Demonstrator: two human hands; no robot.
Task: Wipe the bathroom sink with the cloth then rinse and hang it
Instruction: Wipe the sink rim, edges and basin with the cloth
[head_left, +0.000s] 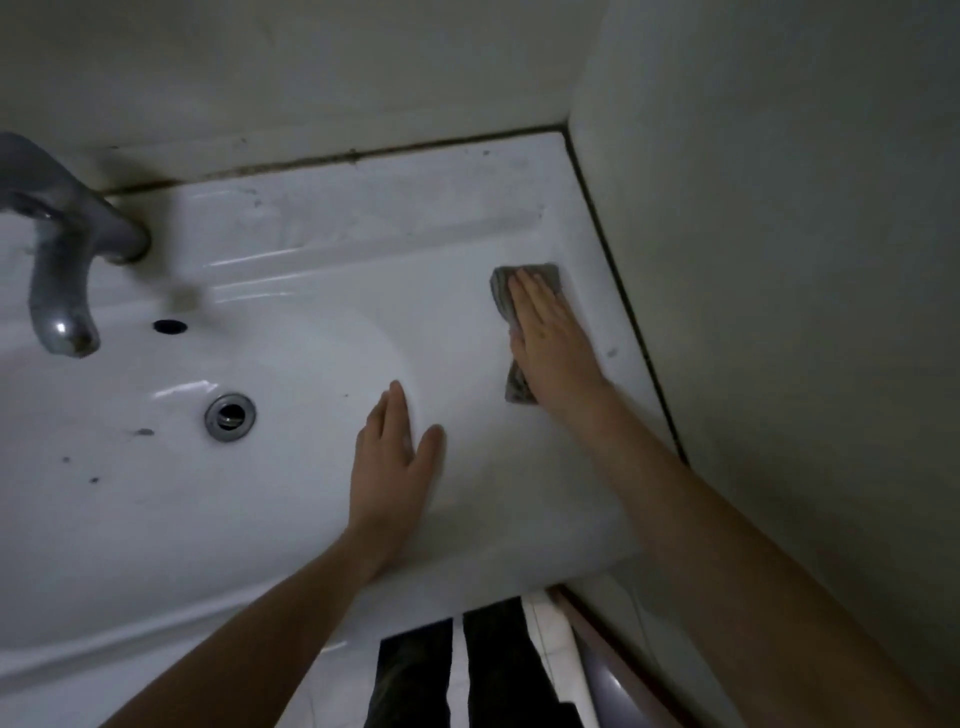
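Head view | right hand (551, 340) flat, pressing cloth (500, 291), mostly hidden beneath | left hand (397, 460) flat on sink (311, 291) | faucet (62, 249) cut off

The right hand (550, 338) lies flat over the grey cloth (521, 385), hiding all but its far end and a corner by the wrist. At nine o'clock the frame edge cuts off the faucet (62, 249) and the sink (311, 291). The left forearm (270, 618) and right forearm (727, 530) run out at six o'clock. In the basin, dark specks (143, 432) are too small to identify.
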